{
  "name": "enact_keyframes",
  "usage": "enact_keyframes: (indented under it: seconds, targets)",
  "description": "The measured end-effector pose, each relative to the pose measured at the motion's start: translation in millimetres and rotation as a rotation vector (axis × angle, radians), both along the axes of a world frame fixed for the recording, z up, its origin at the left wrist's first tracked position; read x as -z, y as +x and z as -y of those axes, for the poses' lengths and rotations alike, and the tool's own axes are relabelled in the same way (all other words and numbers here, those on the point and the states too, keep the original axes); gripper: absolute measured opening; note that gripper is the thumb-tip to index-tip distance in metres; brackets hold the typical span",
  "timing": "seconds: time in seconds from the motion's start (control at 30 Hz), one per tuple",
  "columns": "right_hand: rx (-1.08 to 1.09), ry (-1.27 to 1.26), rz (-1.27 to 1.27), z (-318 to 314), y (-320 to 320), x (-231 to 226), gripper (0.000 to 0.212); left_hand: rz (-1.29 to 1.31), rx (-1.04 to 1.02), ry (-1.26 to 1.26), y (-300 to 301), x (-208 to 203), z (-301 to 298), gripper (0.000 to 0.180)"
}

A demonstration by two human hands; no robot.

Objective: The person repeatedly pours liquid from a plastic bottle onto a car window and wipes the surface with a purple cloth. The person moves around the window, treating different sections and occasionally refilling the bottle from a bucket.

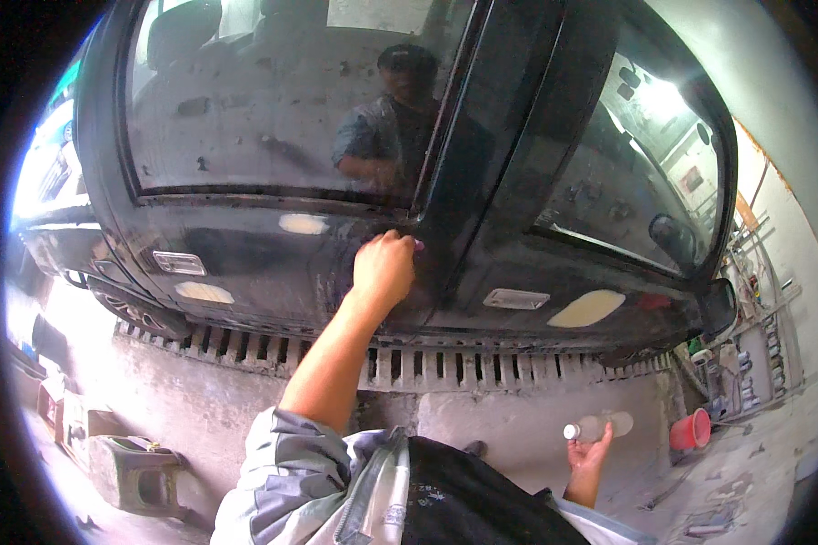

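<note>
My left hand [384,268] reaches up against the dark door panel of a vehicle [286,263], just below the window's lower corner. Its fingers are closed, and a small purplish bit [418,245] pokes out at their right side; the rest is hidden. Low on the right, my right hand [589,460] is wrapped round a translucent plastic bottle [600,425] with a white cap, held tilted nearly level and away from the door. Pale filler patches [304,223] mark the panel left of my left hand, and a larger cream patch [587,309] is on the other door.
A slotted concrete drain cover [445,367] runs along the floor under the vehicle. At the left stands a dirty stool [138,472]. A red bucket [691,429] sits at the right, near racks of cans and tools [762,363] by the wall.
</note>
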State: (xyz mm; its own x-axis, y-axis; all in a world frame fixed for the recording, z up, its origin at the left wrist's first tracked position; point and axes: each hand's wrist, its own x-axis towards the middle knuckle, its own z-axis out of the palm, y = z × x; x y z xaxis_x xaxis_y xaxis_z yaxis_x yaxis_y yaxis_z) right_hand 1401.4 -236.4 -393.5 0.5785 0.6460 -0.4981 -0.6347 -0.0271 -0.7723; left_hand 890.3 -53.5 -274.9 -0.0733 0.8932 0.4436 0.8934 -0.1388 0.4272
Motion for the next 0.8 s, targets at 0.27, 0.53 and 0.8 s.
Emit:
enact_keyframes:
  seconds: [0.27,0.53,0.8]
  targets:
    - [-0.041,-0.019,0.04,4.2,0.8,-9.6,0.052,0.524,-0.046,0.505,24.4,2.6,-16.6,0.021]
    - [-0.041,0.029,0.063,18.9,18.2,-1.1,0.048,0.35,-0.183,0.622,40.0,3.2,-59.5,0.032]
    - [-0.064,-0.044,0.077,15.0,15.9,2.4,0.048,0.389,-0.218,0.722,43.1,17.7,-77.7,0.03]
